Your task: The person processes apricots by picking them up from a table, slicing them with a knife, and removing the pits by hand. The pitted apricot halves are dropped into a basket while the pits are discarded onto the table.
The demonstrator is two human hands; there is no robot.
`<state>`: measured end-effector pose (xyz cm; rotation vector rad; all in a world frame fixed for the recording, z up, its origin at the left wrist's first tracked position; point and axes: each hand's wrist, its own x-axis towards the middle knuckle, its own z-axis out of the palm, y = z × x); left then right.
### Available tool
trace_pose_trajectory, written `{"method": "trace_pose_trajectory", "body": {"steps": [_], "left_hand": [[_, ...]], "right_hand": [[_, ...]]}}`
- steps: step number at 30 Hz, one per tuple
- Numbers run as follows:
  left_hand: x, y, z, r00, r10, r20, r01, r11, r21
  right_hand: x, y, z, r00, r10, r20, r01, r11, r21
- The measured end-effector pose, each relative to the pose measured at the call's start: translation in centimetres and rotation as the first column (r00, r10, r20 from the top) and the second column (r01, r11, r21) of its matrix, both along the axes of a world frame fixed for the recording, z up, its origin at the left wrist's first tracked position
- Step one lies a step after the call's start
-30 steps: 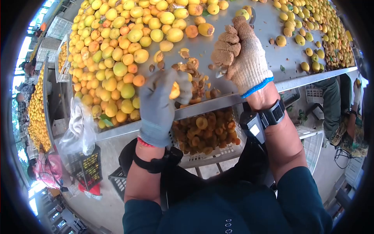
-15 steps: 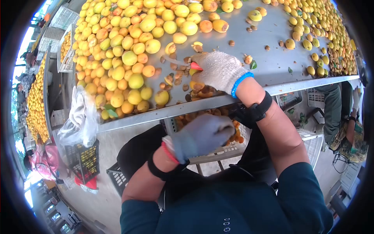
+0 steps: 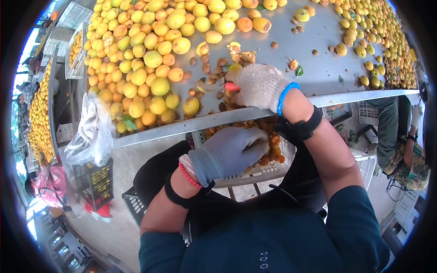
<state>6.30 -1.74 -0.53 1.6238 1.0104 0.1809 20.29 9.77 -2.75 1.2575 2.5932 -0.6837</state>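
Observation:
My right hand [image 3: 260, 85], in a beige knit glove, rests on the metal table [image 3: 318, 75] near its front edge and grips a small red-handled knife [image 3: 231, 86]. Brown pits [image 3: 205, 61] and fruit scraps lie around it. A large pile of yellow-orange apricots [image 3: 141, 63] covers the table's left side. My left hand [image 3: 232, 152], in a grey glove, is below the table edge over a white crate [image 3: 268, 172] of halved fruit [image 3: 274, 139]. Its fingers are curled and hide what, if anything, is inside.
More apricots [image 3: 378, 27] lie along the table's far right. A clear plastic bag [image 3: 91, 132] hangs at the table's left corner above a black crate [image 3: 98, 184]. Another person [image 3: 403, 141] sits at the right, and one in pink [image 3: 45, 186] at lower left.
My left hand came down from the tabletop with a fruit piece to the crate below. My right hand dropped from raised to the table among the pits, still with the knife.

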Motion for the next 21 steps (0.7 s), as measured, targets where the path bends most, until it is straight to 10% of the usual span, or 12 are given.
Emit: {"method": "trace_pose_trajectory", "body": {"steps": [8,11,13,17,21], "left_hand": [[-1.4,0.3,0.9,0.997,-0.013,0.078,0.020,0.996,-0.088],[-5.4,1.1,2.7,0.963,0.220,0.154,-0.198,0.969,-0.147],[-6.8,2.0,4.8,0.802,0.592,0.080,-0.573,0.801,-0.175],[-6.6,2.7,3.0,0.602,0.779,0.174,-0.796,0.604,0.050],[-4.1,2.9,2.9,0.586,0.782,0.215,-0.774,0.618,-0.139]], "right_hand": [[2.8,0.9,2.0,0.831,-0.447,-0.332,0.268,0.844,-0.465],[6.0,-0.2,3.3,0.803,-0.259,-0.537,0.019,0.911,-0.411],[6.5,-0.9,3.7,0.756,-0.382,-0.531,0.128,0.883,-0.452],[6.5,1.0,3.7,0.591,-0.702,-0.398,0.457,0.698,-0.551],[4.6,2.6,0.3,0.827,-0.314,-0.466,0.373,0.927,0.039]]}}
